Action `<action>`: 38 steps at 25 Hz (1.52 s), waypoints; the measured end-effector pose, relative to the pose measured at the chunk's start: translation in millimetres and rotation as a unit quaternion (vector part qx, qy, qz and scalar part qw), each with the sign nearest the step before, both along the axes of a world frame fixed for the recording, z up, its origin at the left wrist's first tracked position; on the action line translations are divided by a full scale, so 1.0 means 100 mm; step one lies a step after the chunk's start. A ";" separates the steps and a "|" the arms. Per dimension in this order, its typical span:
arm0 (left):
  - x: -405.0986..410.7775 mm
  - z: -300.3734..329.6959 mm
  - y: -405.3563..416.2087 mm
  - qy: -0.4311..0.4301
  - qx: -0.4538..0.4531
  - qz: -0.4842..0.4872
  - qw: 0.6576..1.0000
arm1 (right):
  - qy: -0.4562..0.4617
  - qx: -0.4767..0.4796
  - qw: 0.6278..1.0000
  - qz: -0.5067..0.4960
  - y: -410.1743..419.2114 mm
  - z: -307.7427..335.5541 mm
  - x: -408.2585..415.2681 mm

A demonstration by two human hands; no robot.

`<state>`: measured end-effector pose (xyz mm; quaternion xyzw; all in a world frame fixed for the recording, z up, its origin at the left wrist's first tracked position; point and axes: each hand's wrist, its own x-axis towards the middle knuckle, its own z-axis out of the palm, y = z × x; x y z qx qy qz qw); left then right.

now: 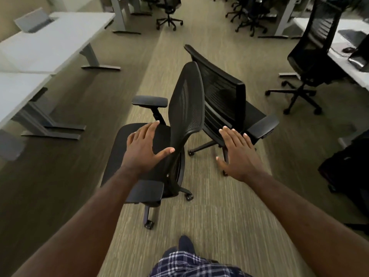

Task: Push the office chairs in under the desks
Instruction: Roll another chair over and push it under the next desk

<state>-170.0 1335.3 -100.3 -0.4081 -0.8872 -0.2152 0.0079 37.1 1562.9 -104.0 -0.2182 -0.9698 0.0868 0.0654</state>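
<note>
Head view looking down an aisle of striped beige-brown carpet (209, 212). Standing mid-aisle: black mesh-back office chair w/ padded seat (185, 108), seat facing left, backrest edge-on to camera, well apart from any table. Sitting just behind and to the right of it: second black chair w/ slatted mesh back (221, 92), backrests nearly touching, also out in the aisle, not under anything.

Hovering over the near chair's seat: left hand (143, 148), fingers straight and spread, thumb reaching toward the lower edge of the backrest; can't tell if actually touching. Reaching out at right: right hand (237, 154), palm down, fingers spread, gripping nothing, showing in front of the second chair's base, just left of its armrest (261, 125). Both bare forearms stretching forward from the bottom corners.

Lining the left side: white rectangular tables on grey T-legs (50, 47), grey box-like item (34, 22) lying on the far one. Standing at right: third black mesh chair (317, 56), seat partly tucked at a white table (351, 72) carrying dark items, too blurred to ID. More black chairs (169, 11) standing farther down the aisle. Showing at bottom edge: blue-white plaid shorts (189, 264) and a dark shoe tip (184, 242). Sitting at right edge: dark bag-like shape (349, 166), unclear.
</note>
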 end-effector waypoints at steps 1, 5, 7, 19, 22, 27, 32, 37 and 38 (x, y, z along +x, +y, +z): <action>-0.11 0.01 0.11 -0.001 -0.003 0.001 1.000 | 0.005 -0.002 1.000 0.003 0.15 0.03 -0.14; -0.38 0.03 0.50 -0.005 -0.011 0.001 1.000 | 0.015 -0.004 0.999 0.029 0.68 0.10 -0.73; -0.48 0.02 0.64 0.007 -0.012 0.001 1.000 | 0.016 0.005 0.999 0.051 0.94 0.11 -1.04; -0.37 0.27 1.79 -0.156 0.043 0.178 0.971 | 0.001 0.095 0.937 0.336 2.21 0.30 -3.06; -0.28 0.36 2.12 -0.201 0.058 0.233 0.950 | -0.032 0.134 0.903 0.407 2.36 0.29 -3.44; -0.17 0.27 2.52 -0.197 -0.068 0.374 0.904 | -0.080 0.125 0.862 0.485 2.57 0.18 -3.92; -0.19 0.22 2.57 -0.218 -0.117 0.457 0.854 | -0.083 0.142 0.839 0.519 2.59 0.25 -4.26; -0.31 0.36 2.42 -0.227 -0.101 0.472 0.846 | -0.020 0.130 0.835 0.535 2.46 0.22 -4.49; -0.32 0.38 2.39 -0.228 -0.102 0.469 0.847 | -0.015 0.131 0.834 0.536 2.45 0.21 -4.51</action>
